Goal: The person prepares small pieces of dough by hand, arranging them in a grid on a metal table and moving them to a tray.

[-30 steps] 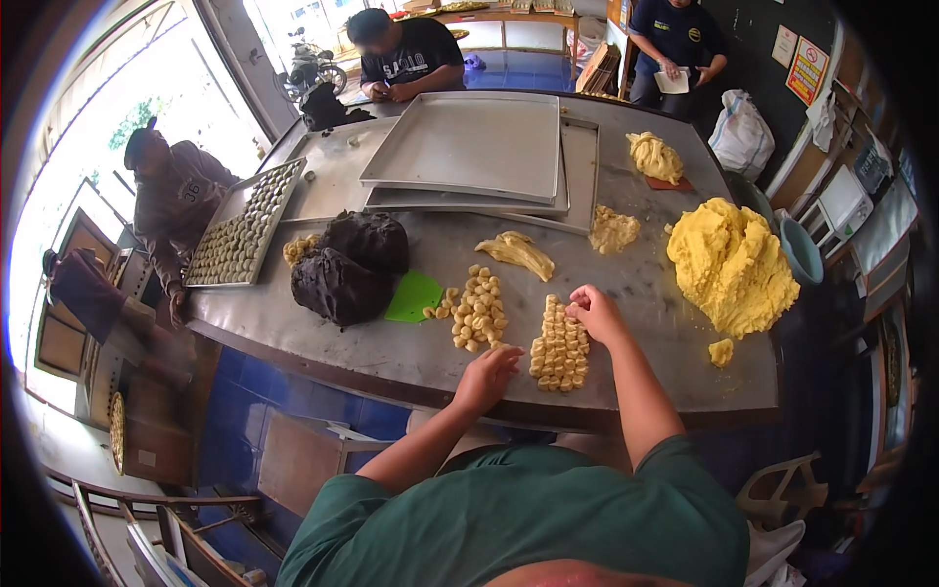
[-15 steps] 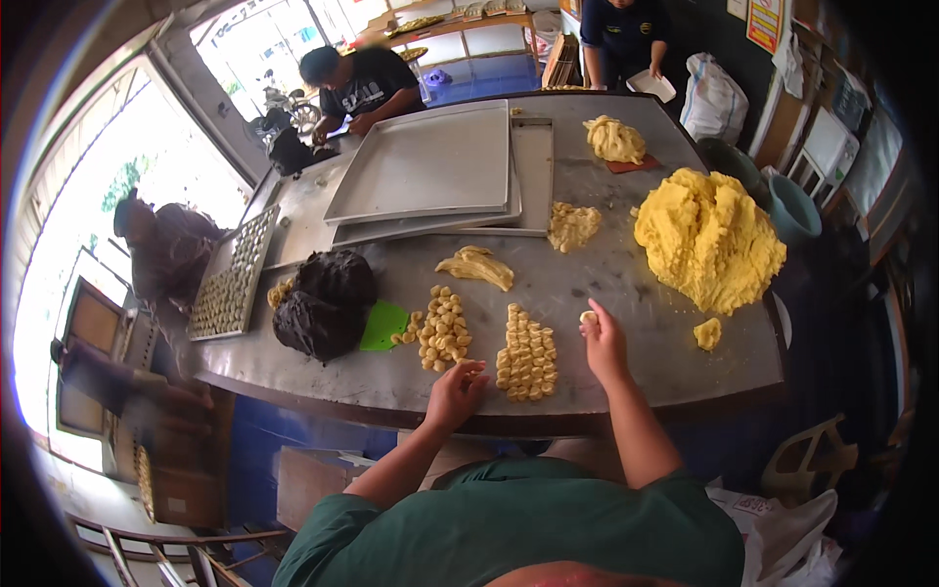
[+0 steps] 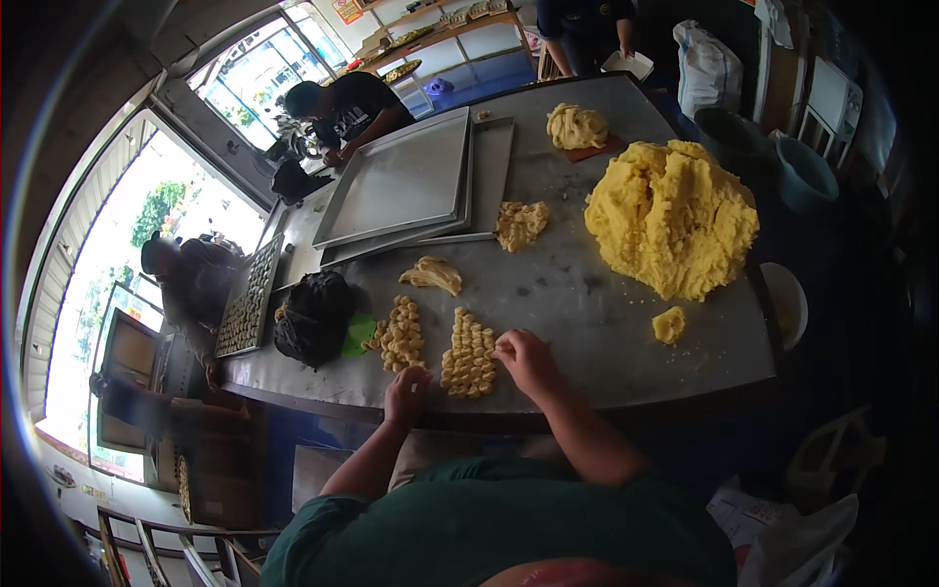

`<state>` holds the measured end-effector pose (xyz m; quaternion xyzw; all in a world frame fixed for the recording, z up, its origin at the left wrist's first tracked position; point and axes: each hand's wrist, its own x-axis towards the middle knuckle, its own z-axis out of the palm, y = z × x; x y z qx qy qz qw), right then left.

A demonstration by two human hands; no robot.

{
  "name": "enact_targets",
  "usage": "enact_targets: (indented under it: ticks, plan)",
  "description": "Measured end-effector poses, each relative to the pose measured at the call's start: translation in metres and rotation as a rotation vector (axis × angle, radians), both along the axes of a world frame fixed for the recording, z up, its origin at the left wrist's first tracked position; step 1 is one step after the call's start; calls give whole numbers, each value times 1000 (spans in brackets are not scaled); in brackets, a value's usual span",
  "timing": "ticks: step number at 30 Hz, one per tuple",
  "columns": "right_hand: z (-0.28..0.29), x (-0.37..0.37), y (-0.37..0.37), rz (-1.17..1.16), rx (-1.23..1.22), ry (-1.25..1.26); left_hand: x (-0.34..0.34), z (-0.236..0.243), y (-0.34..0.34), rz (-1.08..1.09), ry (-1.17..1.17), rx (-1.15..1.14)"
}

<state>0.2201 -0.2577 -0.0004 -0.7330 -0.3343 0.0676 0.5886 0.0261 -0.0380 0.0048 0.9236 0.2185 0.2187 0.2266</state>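
Two clusters of small yellow dough pieces lie near the front of the grey metal table [image 3: 587, 303]: a right cluster [image 3: 469, 354] and a left cluster [image 3: 401, 333]. My right hand [image 3: 529, 360] rests at the right cluster's right edge, fingers curled and touching a piece. My left hand [image 3: 407, 392] sits at the table's front edge just below the gap between the clusters, fingers closed; what it holds is hidden. A small dough strip [image 3: 432, 275] lies behind the clusters.
A big yellow dough mound [image 3: 671, 216] fills the right side, a small lump [image 3: 669, 324] before it. Smaller dough lumps [image 3: 519, 224] [image 3: 576, 126], stacked metal trays [image 3: 406, 181], a black bag [image 3: 313, 318], a green scraper [image 3: 359, 335], a filled tray [image 3: 249, 293]. People stand at the far and left sides.
The view has tilted, moving the table up and left in the picture. My right hand has shifted from the table right of the dough rows onto their right edge; my left hand stays at the front edge.
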Motion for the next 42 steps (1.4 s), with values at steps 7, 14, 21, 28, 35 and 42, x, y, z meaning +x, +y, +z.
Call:
enact_targets:
  ticks: [7, 14, 21, 28, 35, 42]
  plan:
    - [-11, 10, -5, 51, 9, -21, 31, -1, -4, -10, -55, -5]
    - [-24, 7, 2, 92, 121, 41, 9, -28, 6, -97, -184, -305]
    - [-20, 16, -3, 22, 130, 69, 18, -26, 19, -173, -132, -174]
    - [-21, 15, 0, 6, 117, 134, 17, -21, 11, -199, -213, -257]
    - [21, 20, 48, -136, 136, -142, 12, -18, 4, -155, -130, -238]
    - [-11, 58, 97, -151, -98, 168, 1, 1, 14, -150, 74, -225]
